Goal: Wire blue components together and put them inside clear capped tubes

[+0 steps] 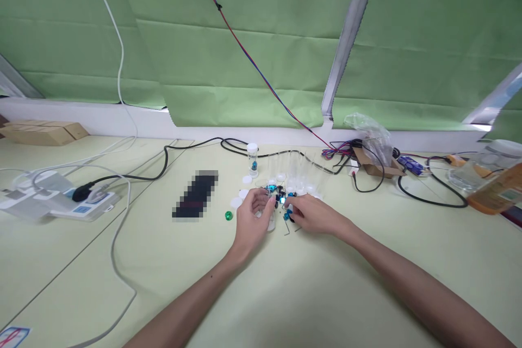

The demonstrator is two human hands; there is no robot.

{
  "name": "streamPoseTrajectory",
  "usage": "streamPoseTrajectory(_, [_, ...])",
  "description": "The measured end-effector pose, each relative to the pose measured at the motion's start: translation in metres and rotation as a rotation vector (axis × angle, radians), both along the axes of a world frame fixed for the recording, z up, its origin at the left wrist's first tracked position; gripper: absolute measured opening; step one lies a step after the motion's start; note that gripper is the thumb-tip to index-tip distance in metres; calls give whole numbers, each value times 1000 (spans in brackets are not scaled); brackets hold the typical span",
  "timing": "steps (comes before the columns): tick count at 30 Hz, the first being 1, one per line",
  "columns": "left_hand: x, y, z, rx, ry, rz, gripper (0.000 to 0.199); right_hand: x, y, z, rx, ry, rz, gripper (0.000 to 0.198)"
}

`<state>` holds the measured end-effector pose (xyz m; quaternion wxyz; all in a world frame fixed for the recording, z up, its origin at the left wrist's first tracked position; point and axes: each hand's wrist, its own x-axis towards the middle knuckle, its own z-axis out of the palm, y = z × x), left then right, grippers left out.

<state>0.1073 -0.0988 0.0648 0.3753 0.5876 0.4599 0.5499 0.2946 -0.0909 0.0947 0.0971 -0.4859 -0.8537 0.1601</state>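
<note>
My left hand (pixel 253 218) curls around a clear plastic tube (pixel 271 224), whose end shows below the thumb. My right hand (pixel 312 213) has its fingers pinched together low over a cluster of small blue and black metal parts (pixel 281 198). One blue part (pixel 287 215) lies right by these fingertips; what they pinch is too small to tell. An L-shaped hex key (pixel 287 228) lies on the table just below. A capped clear tube (pixel 252 160) with a blue part inside stands behind my left hand. Left of that hand lies a green round part (pixel 229 216).
Several clear tubes (pixel 299 168) stand behind the parts, with white discs (pixel 236 203) to the left. A blurred-out dark object (pixel 196 196) and a power strip (pixel 92 206) lie further left. Cables, a cardboard box (pixel 377 163) and an orange bottle (pixel 495 193) are at right.
</note>
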Motion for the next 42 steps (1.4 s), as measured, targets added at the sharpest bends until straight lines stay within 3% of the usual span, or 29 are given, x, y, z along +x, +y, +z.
streamPoseTrajectory(20, [2,-1,0,36,0,-58,28,-7,-7,1,47,-108,71,19])
streamPoseTrajectory(30, [3,-3,0,92,108,-119,20,-6,-4,-7,87,-141,77,23])
streamPoseTrajectory(37, [1,-6,3,140,312,-135,15,-8,-3,-8,105,-159,67,11])
streamPoseTrajectory(42, [1,-6,2,176,293,-86,18,-7,-2,-9,122,-181,64,8])
